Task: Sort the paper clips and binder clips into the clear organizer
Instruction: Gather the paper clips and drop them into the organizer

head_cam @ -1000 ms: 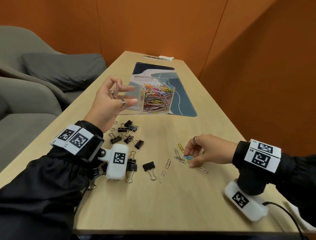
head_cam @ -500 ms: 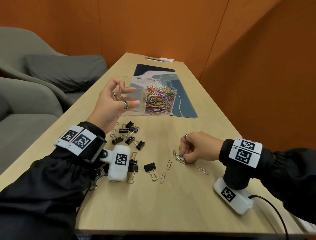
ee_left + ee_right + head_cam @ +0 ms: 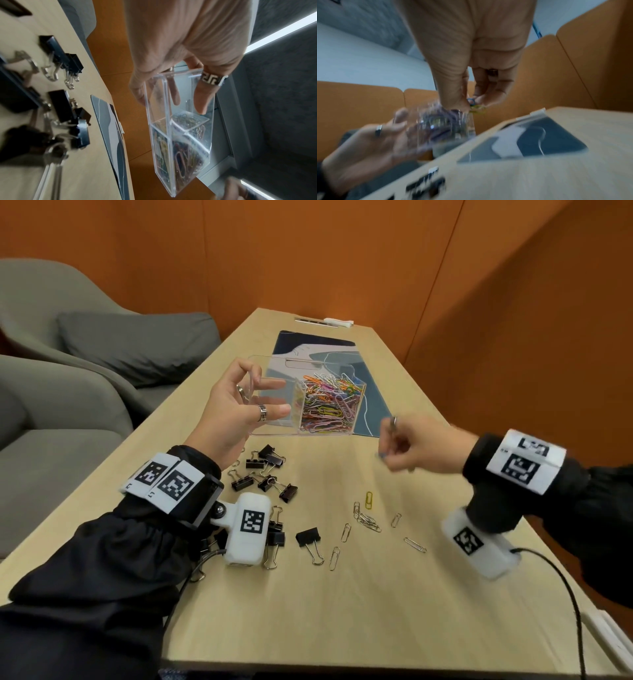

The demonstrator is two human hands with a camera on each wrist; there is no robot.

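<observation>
A: Change since one second ago?

B: Right hand (image 3: 416, 445) lifted off the table (image 3: 342, 611), now in the air between the loose paper clips (image 3: 366, 518) and the clear organizer (image 3: 308, 434); earlier down among those clips, fingertips on them. Fingers curled in a pinch on a blue paper clip (image 3: 471, 101), something yellow-green just under it; blurred, count not readable.

A: Meaning for the task?

B: Pick apparently done, carry to the organizer under way. Drop not yet made.

A: Left hand?

B: Left hand (image 3: 236, 419) as before: holding the organizer's left end, thumb on the near wall, fingers behind the far wall, partly curled round the box. Organizer seemingly raised or tipped off the table; contact with the surface not clear.

A: Containers and contents?

B: Right compartment heaped to the rim with coloured and silver paper clips (image 3: 329, 405). Left compartment, at the holding hand, bare of clips. A smaller divided section near the partition seen from the left wrist; contents unclear.

A: Left to sort?

B: Several silver clips and a yellow paper clip (image 3: 369, 499) on the table, well apart from the organizer. Black binder clips (image 3: 267, 474) clustered in front of the organizer and around the left wrist, none in the box.
</observation>
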